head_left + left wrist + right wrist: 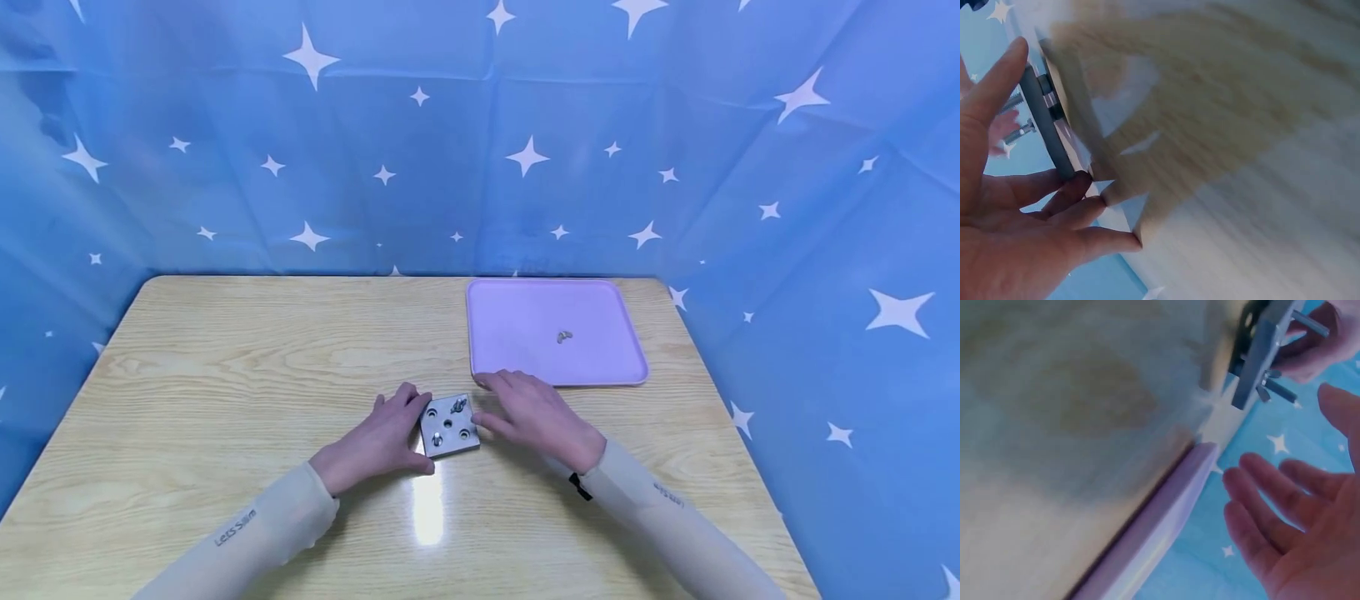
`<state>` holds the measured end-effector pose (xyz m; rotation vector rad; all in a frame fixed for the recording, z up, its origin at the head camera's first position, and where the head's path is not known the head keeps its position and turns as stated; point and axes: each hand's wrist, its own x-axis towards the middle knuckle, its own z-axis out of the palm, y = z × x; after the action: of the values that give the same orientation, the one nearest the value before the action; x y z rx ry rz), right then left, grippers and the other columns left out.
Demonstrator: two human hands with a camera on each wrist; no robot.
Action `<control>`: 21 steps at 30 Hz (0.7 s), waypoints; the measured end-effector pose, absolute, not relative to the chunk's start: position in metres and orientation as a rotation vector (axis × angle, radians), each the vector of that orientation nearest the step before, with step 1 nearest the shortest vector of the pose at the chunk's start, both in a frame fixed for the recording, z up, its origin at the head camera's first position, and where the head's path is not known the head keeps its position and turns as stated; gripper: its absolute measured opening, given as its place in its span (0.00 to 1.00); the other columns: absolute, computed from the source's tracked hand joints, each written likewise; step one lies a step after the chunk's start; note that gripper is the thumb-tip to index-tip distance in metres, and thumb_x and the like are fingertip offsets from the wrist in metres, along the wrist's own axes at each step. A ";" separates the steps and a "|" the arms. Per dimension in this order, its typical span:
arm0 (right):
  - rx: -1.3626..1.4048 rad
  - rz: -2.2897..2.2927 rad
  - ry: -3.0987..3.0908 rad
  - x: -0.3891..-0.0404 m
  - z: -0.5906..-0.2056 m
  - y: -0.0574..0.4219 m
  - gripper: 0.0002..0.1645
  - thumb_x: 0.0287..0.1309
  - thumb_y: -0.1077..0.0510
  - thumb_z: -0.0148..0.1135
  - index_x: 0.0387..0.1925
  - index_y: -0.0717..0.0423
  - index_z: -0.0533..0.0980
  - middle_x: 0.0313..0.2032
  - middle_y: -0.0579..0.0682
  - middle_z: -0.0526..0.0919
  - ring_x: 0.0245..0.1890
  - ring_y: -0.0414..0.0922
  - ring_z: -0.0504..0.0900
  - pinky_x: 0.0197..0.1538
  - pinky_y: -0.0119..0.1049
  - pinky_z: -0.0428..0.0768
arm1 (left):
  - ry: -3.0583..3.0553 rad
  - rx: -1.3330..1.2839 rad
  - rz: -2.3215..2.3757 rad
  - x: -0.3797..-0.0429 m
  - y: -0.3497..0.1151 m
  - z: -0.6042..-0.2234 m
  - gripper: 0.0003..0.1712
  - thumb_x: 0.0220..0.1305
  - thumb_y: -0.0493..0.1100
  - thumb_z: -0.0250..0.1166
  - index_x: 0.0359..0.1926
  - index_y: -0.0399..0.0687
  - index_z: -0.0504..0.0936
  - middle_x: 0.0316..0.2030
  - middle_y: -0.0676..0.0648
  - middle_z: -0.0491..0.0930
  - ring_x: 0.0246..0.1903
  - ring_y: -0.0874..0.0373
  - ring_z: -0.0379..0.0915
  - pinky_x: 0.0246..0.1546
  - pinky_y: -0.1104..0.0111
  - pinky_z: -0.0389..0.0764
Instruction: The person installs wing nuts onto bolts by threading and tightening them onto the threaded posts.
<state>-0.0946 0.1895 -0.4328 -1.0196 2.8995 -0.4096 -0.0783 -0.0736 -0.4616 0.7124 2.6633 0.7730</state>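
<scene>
A square metal plate (448, 446) lies on the table in the head view, with several holes and two bolts standing up from it. A wing nut (1269, 380) sits on one bolt, the one at the far right corner; the other bolt (437, 439) is bare. My left hand (378, 442) holds the plate across its left side, thumb at the near corner and fingers at the far one. Bolt heads (1050, 97) show under the plate in the left wrist view. My right hand (536, 417) hovers right of the plate with fingers extended and nothing held.
A purple tray (517, 325) stands at the back right of the wooden table (285, 350), its near rim close to my right fingers. Small metal pieces (564, 337), shaped like wing nuts, lie in it. A blue star-patterned cloth (450, 142) hangs behind and beside the table.
</scene>
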 end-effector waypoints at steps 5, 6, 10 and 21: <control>-1.166 -0.412 2.860 -0.088 -0.442 0.194 0.31 0.61 0.39 0.72 0.52 0.60 0.81 0.43 0.50 0.85 0.42 0.45 0.83 0.47 0.40 0.83 | 2.657 0.711 0.827 -0.077 -0.077 -0.463 0.57 0.41 0.49 0.87 0.68 0.28 0.69 0.60 0.36 0.68 0.60 0.41 0.71 0.67 0.32 0.57; -1.191 -0.404 2.851 -0.087 -0.443 0.194 0.31 0.59 0.38 0.73 0.49 0.59 0.82 0.42 0.49 0.84 0.41 0.44 0.82 0.46 0.38 0.82 | 2.659 0.713 0.831 -0.077 -0.076 -0.463 0.57 0.41 0.49 0.87 0.68 0.28 0.70 0.60 0.36 0.68 0.60 0.41 0.71 0.67 0.32 0.57; -1.228 -0.364 2.823 -0.084 -0.447 0.190 0.30 0.54 0.36 0.76 0.42 0.57 0.81 0.36 0.45 0.79 0.36 0.41 0.76 0.42 0.36 0.79 | 2.668 0.708 0.843 -0.077 -0.078 -0.463 0.53 0.42 0.48 0.87 0.65 0.29 0.72 0.58 0.37 0.68 0.57 0.43 0.72 0.67 0.33 0.59; -1.216 -0.255 2.894 -0.090 -0.449 0.177 0.17 0.59 0.45 0.76 0.32 0.51 0.78 0.30 0.41 0.77 0.28 0.39 0.72 0.33 0.34 0.75 | 2.801 0.722 0.719 -0.074 -0.084 -0.459 0.40 0.38 0.51 0.87 0.47 0.34 0.79 0.44 0.45 0.73 0.38 0.55 0.70 0.45 0.56 0.78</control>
<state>-0.0903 0.1769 -0.4491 -1.2159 2.8944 -0.2550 -0.0744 -0.0841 -0.4586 0.7215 2.8012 0.7192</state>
